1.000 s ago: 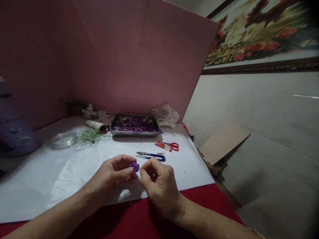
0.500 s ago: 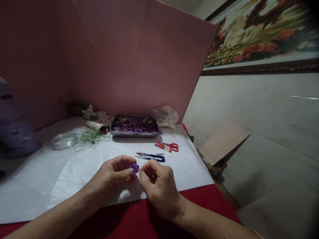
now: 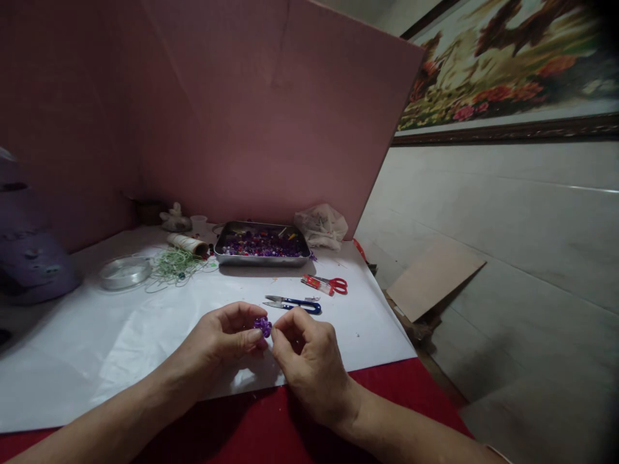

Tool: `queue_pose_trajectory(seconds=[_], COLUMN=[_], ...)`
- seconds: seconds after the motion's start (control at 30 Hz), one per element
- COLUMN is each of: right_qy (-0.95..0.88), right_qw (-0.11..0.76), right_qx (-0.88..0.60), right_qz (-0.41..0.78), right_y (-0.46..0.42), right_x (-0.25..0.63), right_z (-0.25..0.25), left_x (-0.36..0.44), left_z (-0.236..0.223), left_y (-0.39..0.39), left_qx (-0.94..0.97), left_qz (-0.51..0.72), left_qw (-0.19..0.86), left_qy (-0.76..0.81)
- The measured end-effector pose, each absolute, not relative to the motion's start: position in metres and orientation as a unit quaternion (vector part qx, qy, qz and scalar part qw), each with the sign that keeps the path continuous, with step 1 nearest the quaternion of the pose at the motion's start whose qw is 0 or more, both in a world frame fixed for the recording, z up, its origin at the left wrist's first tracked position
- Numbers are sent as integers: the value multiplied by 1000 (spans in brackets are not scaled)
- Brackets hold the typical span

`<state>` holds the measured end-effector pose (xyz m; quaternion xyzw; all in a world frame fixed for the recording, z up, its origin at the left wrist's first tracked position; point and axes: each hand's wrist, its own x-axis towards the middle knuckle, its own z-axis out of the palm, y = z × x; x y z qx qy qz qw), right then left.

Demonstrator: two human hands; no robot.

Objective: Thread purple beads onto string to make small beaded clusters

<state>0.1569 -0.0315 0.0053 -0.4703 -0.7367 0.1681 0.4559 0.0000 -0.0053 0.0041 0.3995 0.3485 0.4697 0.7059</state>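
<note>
A small cluster of purple beads (image 3: 263,326) is pinched between the thumb and fingers of my left hand (image 3: 227,332), above the front part of the white sheet. Right beside the cluster, my right hand (image 3: 309,361) is closed, thumb and forefinger tips pressed together. Whatever those tips hold is too fine to make out. Just beyond my hands lie blue-handled thread snips (image 3: 294,304), blades pointing left. A metal tray (image 3: 264,260) of mostly purple loose beads stands farther back.
Red-handled scissors (image 3: 337,285) lie right of centre beside a red-and-white packet (image 3: 318,284). Tangled green thread (image 3: 175,267), a clear spool (image 3: 126,273) and a cardboard tube (image 3: 187,244) sit at left. A crumpled plastic bag (image 3: 321,225) rests against the pink panel (image 3: 242,129).
The bead cluster has turned slightly in my left fingers, showing more of its beads. Both hands stay in nearly the same place, and the view has shifted very slightly.
</note>
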Motion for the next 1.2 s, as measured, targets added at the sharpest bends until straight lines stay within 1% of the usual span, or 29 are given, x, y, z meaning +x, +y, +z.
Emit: queue_pose_trajectory(seconds=[0.33, 0.8, 1.0, 1.2], right_qy=[-733, -745, -739, -747], right_qw=[467, 439, 459, 450], right_qx=[-457, -452, -450, -459], right_qz=[186, 220, 202, 171], right_y=[-32, -32, -31, -33], right_x=[156, 158, 158, 158], right_z=[4, 5, 8, 9], left_x=[-2, -4, -3, -2], left_z=[-2, -4, 1, 7], left_y=[-5, -3, -5, -5], left_qx=[418, 463, 420, 393], left_qz=[455, 448, 476, 488], left_qw=[713, 694, 690, 698], left_qy=[333, 320, 347, 345])
